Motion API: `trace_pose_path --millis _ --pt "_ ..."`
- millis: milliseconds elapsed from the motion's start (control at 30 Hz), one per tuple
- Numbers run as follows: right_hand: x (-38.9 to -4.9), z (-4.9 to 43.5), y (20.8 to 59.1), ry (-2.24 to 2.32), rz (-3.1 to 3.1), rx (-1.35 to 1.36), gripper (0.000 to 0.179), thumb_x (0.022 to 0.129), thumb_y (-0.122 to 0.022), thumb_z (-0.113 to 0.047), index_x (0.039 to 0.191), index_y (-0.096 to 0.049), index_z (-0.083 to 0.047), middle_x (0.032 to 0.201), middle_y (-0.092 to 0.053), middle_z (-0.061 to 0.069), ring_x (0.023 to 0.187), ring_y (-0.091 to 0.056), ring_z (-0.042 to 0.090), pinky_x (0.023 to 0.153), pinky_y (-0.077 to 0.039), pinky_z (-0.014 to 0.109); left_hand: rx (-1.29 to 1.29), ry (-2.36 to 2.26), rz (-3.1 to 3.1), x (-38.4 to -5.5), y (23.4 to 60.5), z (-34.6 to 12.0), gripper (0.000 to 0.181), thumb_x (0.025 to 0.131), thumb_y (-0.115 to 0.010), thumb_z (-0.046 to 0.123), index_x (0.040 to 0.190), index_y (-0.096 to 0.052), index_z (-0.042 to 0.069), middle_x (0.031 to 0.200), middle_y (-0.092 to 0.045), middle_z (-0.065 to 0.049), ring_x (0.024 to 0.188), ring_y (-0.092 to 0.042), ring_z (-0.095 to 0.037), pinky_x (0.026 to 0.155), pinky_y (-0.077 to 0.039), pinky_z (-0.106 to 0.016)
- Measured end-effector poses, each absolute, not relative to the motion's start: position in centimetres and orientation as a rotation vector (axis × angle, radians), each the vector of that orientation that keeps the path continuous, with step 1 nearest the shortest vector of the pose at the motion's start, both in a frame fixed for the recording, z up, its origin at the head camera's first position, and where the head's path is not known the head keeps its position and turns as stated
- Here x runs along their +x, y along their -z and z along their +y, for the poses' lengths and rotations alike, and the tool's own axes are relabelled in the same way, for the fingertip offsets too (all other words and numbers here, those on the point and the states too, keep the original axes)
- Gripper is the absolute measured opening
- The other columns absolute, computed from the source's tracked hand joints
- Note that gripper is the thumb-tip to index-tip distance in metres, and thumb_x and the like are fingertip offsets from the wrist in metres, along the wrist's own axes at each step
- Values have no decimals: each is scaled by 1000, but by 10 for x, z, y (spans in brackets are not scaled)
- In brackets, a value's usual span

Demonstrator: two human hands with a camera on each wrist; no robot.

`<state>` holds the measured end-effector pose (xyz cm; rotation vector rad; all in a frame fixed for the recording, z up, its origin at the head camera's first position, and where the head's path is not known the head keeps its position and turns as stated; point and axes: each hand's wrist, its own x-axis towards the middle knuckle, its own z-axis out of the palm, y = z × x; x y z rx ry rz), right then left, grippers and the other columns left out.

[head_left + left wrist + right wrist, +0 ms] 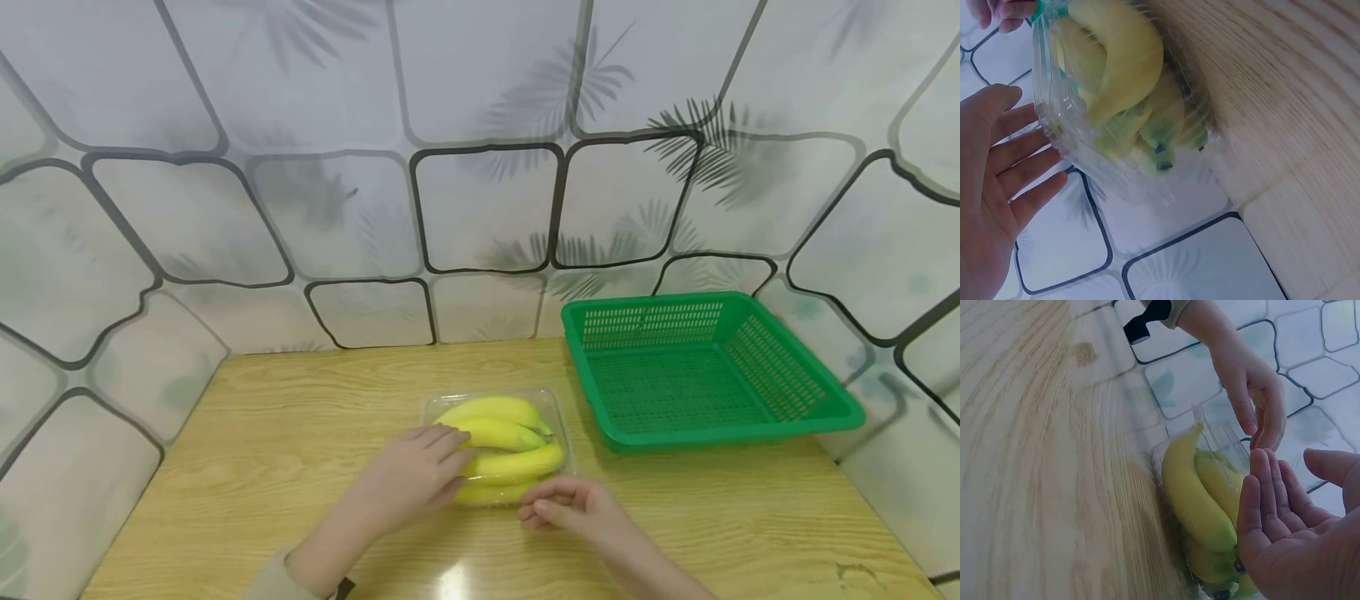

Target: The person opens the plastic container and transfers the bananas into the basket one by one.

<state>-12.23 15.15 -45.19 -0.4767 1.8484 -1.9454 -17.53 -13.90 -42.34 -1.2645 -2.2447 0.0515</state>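
Observation:
Several yellow bananas (513,465) lie in a clear plastic box (562,417) on the wooden table. My left hand (408,477) reaches over the box's left side. In the left wrist view its fingers (1032,165) are spread, with the tips at the box's ridged edge. Close to the front right corner is my right hand (577,510), fingers loosely bent. The right wrist view shows those fingers (1266,500) nearly straight beside the bananas (1194,487), pinching nothing; whether they touch the box I cannot tell.
A green plastic basket (600,417) with slotted sides stands at the back right, a little way from the box. Patterned wall covering (487,208) rises behind the table (300,433) and along both sides.

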Motion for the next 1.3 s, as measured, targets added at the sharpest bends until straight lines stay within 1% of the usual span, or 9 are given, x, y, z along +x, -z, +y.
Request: trace_pose_path --millis 100,167,367,433,533,700,933,1067,1300 --pt "-122 146 453 1962 1818 -481 40 107 -60 -11 128 -58 23 112 -81 7 99 -78 8 97 -63 23 -1254 -36 -2245 -174 423 -144 39 83 -91 34 114 -76 16 120 -78 -2 110 -76 -18 100 -64 -33" --pt "-122 143 453 1972 1803 -488 40 107 -60 -10 128 -58 23 113 -81 9 99 -78 8 97 -63 23 -1249 -15 -2246 -173 422 -147 38 82 -91 32 113 -76 15 119 -78 -3 109 -76 -19 100 -65 -33" --pt "-123 132 455 1986 1772 -590 39 107 -59 -8 127 -57 26 116 -70 42 99 -78 6 96 -63 23 -1226 47 -2241 -171 422 -155 36 81 -91 28 111 -78 13 118 -79 -6 107 -77 -20 97 -66 -35" --pt "-124 128 455 1984 1766 -627 40 107 -59 -8 126 -56 28 116 -66 48 99 -78 5 96 -64 23 -1219 71 -2242 -170 422 -158 36 81 -91 27 111 -78 12 117 -79 -6 108 -77 -21 98 -66 -36" --pt "-125 122 457 1986 1756 -632 40 107 -60 -8 125 -57 27 115 -67 47 99 -78 4 95 -64 23 -1211 114 -2245 -170 424 -162 38 81 -92 26 113 -77 11 117 -79 -7 109 -77 -23 98 -66 -37" --pt "-126 112 460 1979 1736 -572 40 106 -63 -10 125 -59 25 115 -73 39 97 -78 6 95 -65 26 -1203 138 -2248 -168 426 -167 37 82 -89 26 113 -77 11 118 -79 -7 110 -76 -24 98 -66 -38" --pt "-124 100 463 1957 1715 -510 43 105 -64 -12 128 -59 24 118 -71 40 96 -78 6 97 -65 30 -1221 163 -2203 -168 430 -171 34 86 -81 27 115 -76 10 121 -79 -8 112 -76 -24 99 -65 -38" --pt "-123 94 467 1959 1691 -488 42 104 -65 -11 128 -59 23 118 -73 37 95 -78 7 96 -66 32 -1218 190 -2217 -168 435 -175 38 85 -81 26 119 -76 9 125 -78 -10 115 -76 -25 99 -65 -39" --pt "-122 85 474 1936 1682 -430 38 103 -66 -12 127 -64 18 118 -75 32 94 -78 7 94 -65 25 -1206 239 -2266 -168 442 -181 42 84 -83 26 122 -75 9 131 -76 -11 119 -74 -28 98 -66 -41"
